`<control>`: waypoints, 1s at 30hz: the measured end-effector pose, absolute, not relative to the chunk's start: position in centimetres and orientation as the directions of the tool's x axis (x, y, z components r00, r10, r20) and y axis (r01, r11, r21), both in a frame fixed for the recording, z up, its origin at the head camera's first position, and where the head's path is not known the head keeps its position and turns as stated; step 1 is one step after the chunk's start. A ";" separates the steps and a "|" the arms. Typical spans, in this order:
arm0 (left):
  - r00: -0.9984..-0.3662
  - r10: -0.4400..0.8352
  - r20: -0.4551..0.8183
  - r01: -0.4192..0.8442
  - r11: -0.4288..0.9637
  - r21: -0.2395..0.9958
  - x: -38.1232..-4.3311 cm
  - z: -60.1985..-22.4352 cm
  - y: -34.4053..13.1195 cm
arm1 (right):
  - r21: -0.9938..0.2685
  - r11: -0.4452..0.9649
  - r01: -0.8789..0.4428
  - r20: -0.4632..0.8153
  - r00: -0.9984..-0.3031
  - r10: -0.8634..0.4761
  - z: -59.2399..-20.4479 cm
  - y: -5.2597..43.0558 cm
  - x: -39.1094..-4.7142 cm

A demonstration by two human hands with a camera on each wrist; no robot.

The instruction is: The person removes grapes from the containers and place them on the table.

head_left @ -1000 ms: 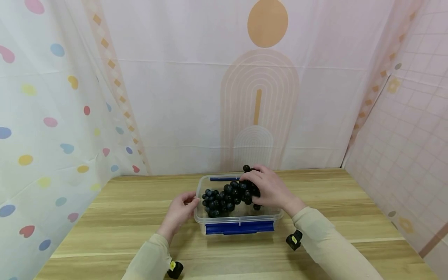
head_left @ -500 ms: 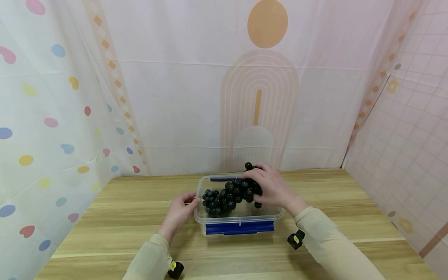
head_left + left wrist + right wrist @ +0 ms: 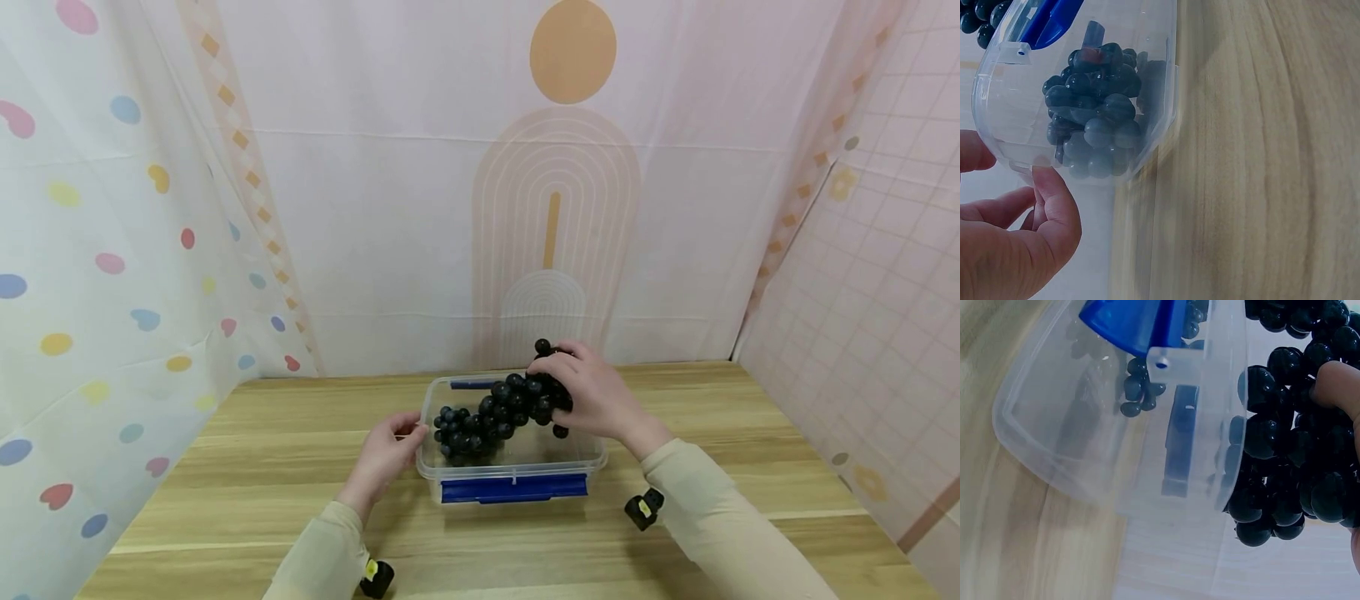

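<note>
A bunch of dark grapes (image 3: 501,410) slopes up out of a clear plastic food container (image 3: 517,472) with blue clips. My right hand (image 3: 596,396) grips the bunch's upper right end above the container's right side. Seen from the right wrist, thick grapes (image 3: 1285,444) overlap the rim, with a thumb pressed on them. The lower left end of the bunch (image 3: 1094,119) sits inside, visible through the clear wall in the left wrist view. My left hand (image 3: 382,458) pinches the container's left rim between thumb (image 3: 1054,194) and fingers. The palm side of the right hand is hidden.
The container stands on a wooden table (image 3: 300,467). A blue clip (image 3: 513,488) runs along its front and another (image 3: 472,384) along its back. A patterned curtain (image 3: 390,208) hangs behind the table, with more cloth at both sides.
My right hand has moved up and to the right, drawing its end of the grape bunch higher. The left hand and the container have stayed in place.
</note>
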State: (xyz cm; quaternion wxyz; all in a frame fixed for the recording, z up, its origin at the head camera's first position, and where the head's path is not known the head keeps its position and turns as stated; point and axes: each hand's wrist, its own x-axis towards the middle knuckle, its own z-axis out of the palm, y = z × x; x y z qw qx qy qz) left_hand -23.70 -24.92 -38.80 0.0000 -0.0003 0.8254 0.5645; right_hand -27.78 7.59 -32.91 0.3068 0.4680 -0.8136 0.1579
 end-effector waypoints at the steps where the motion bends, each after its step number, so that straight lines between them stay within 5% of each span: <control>1: -1.000 -0.002 -0.001 -0.002 0.361 0.932 -23.7 -38.8 -24.9 | 0.025 0.514 -0.857 0.648 -0.378 -0.662 -32.8 7.7 -27.8; 30: -1.000 0.007 0.016 0.018 0.367 0.930 -23.9 -38.8 -25.0 | -0.024 0.594 -0.804 0.672 -0.453 -0.585 -31.4 11.2 -27.2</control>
